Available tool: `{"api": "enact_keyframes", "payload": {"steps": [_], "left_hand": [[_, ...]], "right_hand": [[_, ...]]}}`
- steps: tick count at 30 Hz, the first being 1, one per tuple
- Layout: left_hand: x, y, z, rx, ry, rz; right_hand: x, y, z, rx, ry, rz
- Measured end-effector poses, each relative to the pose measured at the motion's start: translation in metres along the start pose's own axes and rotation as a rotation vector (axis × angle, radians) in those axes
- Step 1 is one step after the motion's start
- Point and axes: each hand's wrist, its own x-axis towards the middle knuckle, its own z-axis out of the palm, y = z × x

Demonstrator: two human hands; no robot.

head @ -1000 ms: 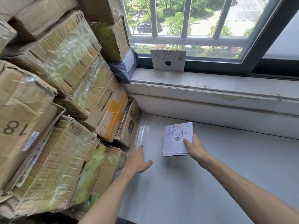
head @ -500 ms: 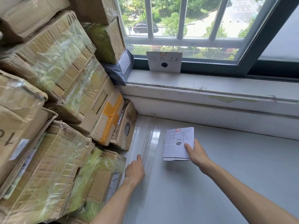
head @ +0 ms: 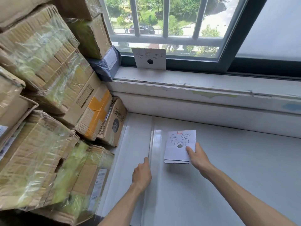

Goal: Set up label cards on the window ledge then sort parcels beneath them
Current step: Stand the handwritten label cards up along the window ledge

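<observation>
My right hand (head: 197, 158) pinches a white label card (head: 178, 146) by its right side, thumb on its face, holding it a little above the grey surface. The card has handwritten characters and a round hole. A second white label card (head: 149, 59) with a black hole stands upright on the window ledge (head: 203, 86), leaning against the dark window frame. My left hand (head: 142, 174) hovers left of the held card, index finger pointing forward, the other fingers curled and holding nothing. Stacked cardboard parcels (head: 48, 98), many wrapped in plastic film, fill the left side.
A grey mail bag (head: 106, 65) is wedged between the parcels and the ledge's left end. The wide grey lower surface (head: 228, 168) stretches to the right under the ledge. White bars (head: 166, 17) cover the window.
My left hand has pulled back from the parcels and its fingers have curled, leaving the index finger pointing. The held card has stayed almost in place in my right hand.
</observation>
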Motion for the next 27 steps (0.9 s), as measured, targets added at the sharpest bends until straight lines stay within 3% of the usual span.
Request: {"api": "enact_keyframes", "payload": {"steps": [13, 27], "left_hand": [[-0.02, 0.047, 0.03, 0.108, 0.017, 0.065], [-0.013, 0.051, 0.03, 0.07, 0.075, 0.063]], "right_hand": [[-0.029, 0.052, -0.054, 0.013, 0.062, 0.045], [-0.035, 0.058, -0.055, 0.023, 0.061, 0.038]]}}
